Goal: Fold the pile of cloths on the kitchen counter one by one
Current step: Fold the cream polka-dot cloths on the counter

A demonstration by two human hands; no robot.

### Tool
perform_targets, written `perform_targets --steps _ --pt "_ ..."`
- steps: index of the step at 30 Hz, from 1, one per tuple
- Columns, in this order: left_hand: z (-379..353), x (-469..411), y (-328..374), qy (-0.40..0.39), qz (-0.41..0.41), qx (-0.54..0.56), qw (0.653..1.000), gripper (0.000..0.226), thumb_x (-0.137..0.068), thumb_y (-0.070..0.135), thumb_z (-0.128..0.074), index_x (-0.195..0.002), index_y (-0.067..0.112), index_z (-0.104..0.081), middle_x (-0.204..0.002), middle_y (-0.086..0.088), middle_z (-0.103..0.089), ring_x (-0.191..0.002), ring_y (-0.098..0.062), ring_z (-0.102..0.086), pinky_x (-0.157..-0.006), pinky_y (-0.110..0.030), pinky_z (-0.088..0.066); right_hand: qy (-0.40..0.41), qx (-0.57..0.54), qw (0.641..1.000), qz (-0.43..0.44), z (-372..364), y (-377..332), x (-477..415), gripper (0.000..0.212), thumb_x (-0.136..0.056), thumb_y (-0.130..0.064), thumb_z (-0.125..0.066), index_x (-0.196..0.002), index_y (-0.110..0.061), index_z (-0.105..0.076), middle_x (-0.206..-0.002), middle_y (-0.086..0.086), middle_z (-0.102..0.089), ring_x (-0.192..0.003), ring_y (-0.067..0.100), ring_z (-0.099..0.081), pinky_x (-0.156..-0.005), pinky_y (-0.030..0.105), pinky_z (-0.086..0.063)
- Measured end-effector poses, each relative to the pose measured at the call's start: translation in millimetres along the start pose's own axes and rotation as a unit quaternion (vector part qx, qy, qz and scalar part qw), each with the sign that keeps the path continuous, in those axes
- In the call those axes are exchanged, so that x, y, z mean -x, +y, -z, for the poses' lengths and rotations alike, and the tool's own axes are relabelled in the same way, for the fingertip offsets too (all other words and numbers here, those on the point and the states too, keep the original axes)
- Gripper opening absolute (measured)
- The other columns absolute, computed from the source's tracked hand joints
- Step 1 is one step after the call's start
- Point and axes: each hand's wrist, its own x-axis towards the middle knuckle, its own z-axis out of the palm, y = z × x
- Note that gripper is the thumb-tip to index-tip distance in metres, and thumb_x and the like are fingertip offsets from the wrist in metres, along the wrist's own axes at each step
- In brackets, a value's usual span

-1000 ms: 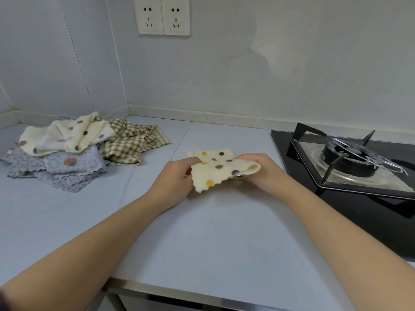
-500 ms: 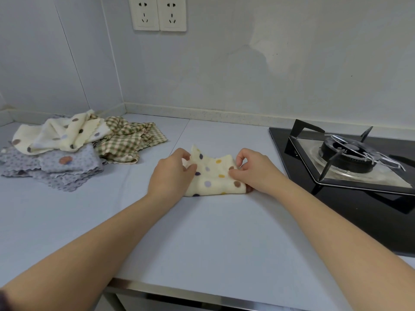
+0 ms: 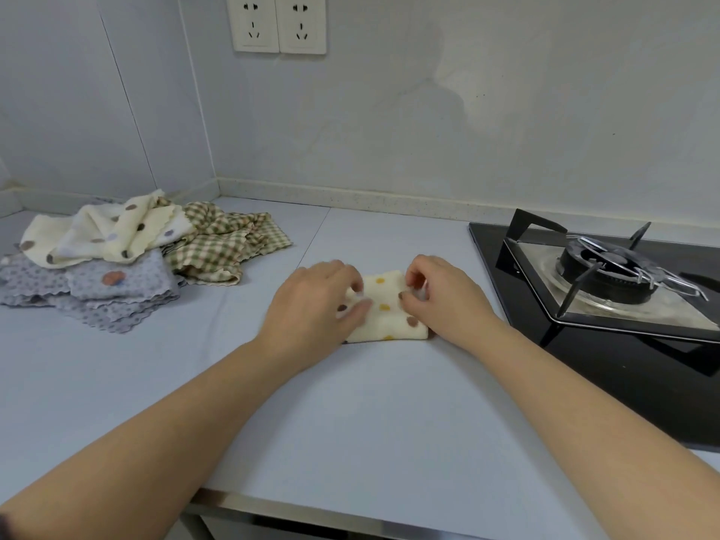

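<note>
A small cream cloth with coloured dots (image 3: 383, 317) lies folded into a compact rectangle on the counter's middle. My left hand (image 3: 311, 305) rests on its left part, fingers laid on the fabric and blurred by motion. My right hand (image 3: 448, 302) sits at its right side, fingers curled, pinching the far right edge. The pile stands at the back left: a crumpled cream dotted cloth (image 3: 105, 235) on top, a green checked cloth (image 3: 222, 247) beside it, and grey dotted cloths (image 3: 117, 290) underneath.
A black gas hob with a metal burner stand (image 3: 607, 274) fills the right side, close to my right hand. The light counter (image 3: 350, 422) ends in a metal front edge near me. Two wall sockets (image 3: 278, 23) hang above.
The cloth was held up between both hands, then laid down and folded over. It is now a smaller rectangle, and both hands have closed in on top of it.
</note>
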Motion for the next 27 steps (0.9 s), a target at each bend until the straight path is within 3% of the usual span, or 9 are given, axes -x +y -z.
perform_targets --steps 3,6,9,12,14,15,17,22,27 --pt "-8 3 2 -0.140 -0.090 0.011 0.986 0.040 -0.084 0.053 -0.043 -0.106 0.025 -0.062 -0.094 0.010 -0.056 -0.090 -0.015 -0.055 -0.074 -0.029 -0.037 -0.033 0.022 0.998 0.056 2 4 -2 0.040 -0.087 0.002 -0.043 -0.115 -0.021 -0.060 -0.137 -0.005 -0.046 -0.125 0.017 -0.041 -0.097 0.037 -0.040" --pt "-13 2 -7 -0.111 -0.043 -0.007 0.993 0.034 -0.085 0.019 -0.042 -0.109 0.022 -0.065 -0.100 0.001 -0.063 -0.093 -0.026 -0.060 -0.071 -0.031 -0.034 -0.105 0.074 0.989 0.071 3 7 -2 0.061 -0.082 0.013 -0.036 -0.124 -0.025 -0.059 -0.157 -0.004 -0.025 -0.147 0.016 -0.014 -0.112 0.035 -0.018" --pt "-10 3 -16 -0.098 0.039 -0.014 0.994 0.048 -0.075 -0.001 -0.047 -0.116 0.018 -0.062 -0.114 0.001 -0.063 -0.102 -0.024 -0.059 -0.089 -0.032 -0.036 -0.103 0.064 0.989 0.086 1 10 -2 0.058 -0.082 0.011 -0.038 -0.121 -0.026 -0.059 -0.157 -0.004 -0.027 -0.149 0.015 -0.011 -0.117 0.036 -0.012" --pt "-6 6 -12 -0.129 0.020 0.027 0.991 0.052 -0.074 0.023 -0.045 -0.124 0.022 -0.056 -0.124 0.009 -0.058 -0.114 -0.013 -0.049 -0.110 -0.034 -0.027 -0.098 0.014 0.991 0.091 0 10 -2 0.038 -0.081 0.000 -0.046 -0.109 -0.023 -0.058 -0.129 -0.008 -0.055 -0.120 -0.006 -0.045 -0.110 0.036 -0.027" --pt "-4 6 -7 -0.153 -0.005 0.058 0.986 0.059 -0.074 0.046 -0.040 -0.127 0.024 -0.053 -0.125 0.012 -0.057 -0.111 -0.011 -0.049 -0.098 -0.023 -0.031 -0.102 -0.005 0.991 0.085 0 10 -1 0.029 -0.083 -0.007 -0.050 -0.106 -0.025 -0.053 -0.101 -0.018 -0.054 -0.086 -0.009 -0.049 -0.095 0.031 -0.033" --pt "-4 5 -7 -0.166 -0.008 0.060 0.984 0.062 -0.075 0.055 -0.039 -0.129 0.026 -0.052 -0.125 0.013 -0.056 -0.108 -0.010 -0.050 -0.091 -0.020 -0.032 -0.102 -0.008 0.991 0.086 0 11 -1 0.030 -0.084 -0.010 -0.052 -0.109 -0.026 -0.052 -0.100 -0.018 -0.052 -0.084 -0.004 -0.048 -0.090 0.029 -0.034" --pt "-7 4 -8 -0.173 0.004 0.050 0.984 0.059 -0.078 0.061 -0.046 -0.127 0.029 -0.051 -0.121 0.017 -0.055 -0.104 -0.010 -0.051 -0.085 -0.021 -0.034 -0.105 -0.012 0.990 0.093 0 12 -2 0.036 -0.084 -0.012 -0.054 -0.118 -0.025 -0.053 -0.113 -0.012 -0.053 -0.098 0.007 -0.049 -0.092 0.028 -0.035" --pt "-9 5 -6 -0.107 0.065 0.117 0.985 0.010 -0.093 0.028 -0.052 -0.100 0.025 -0.058 -0.075 0.005 -0.058 -0.069 -0.016 -0.053 -0.061 -0.033 -0.040 -0.114 -0.056 0.987 0.100 -2 13 -1 0.048 -0.077 -0.013 -0.051 -0.123 -0.028 -0.055 -0.118 -0.015 -0.044 -0.115 0.010 -0.045 -0.100 0.030 -0.036" --pt "7 1 -4 -0.041 0.170 0.316 0.932 0.024 -0.088 0.041 -0.040 -0.088 0.028 -0.061 -0.085 -0.007 -0.063 -0.075 -0.026 -0.054 -0.065 -0.035 -0.043 -0.063 -0.232 0.968 0.068 -1 10 -3 0.029 -0.082 -0.007 -0.067 -0.103 -0.026 -0.065 -0.119 -0.012 -0.060 -0.113 0.007 -0.056 -0.099 0.026 -0.040"
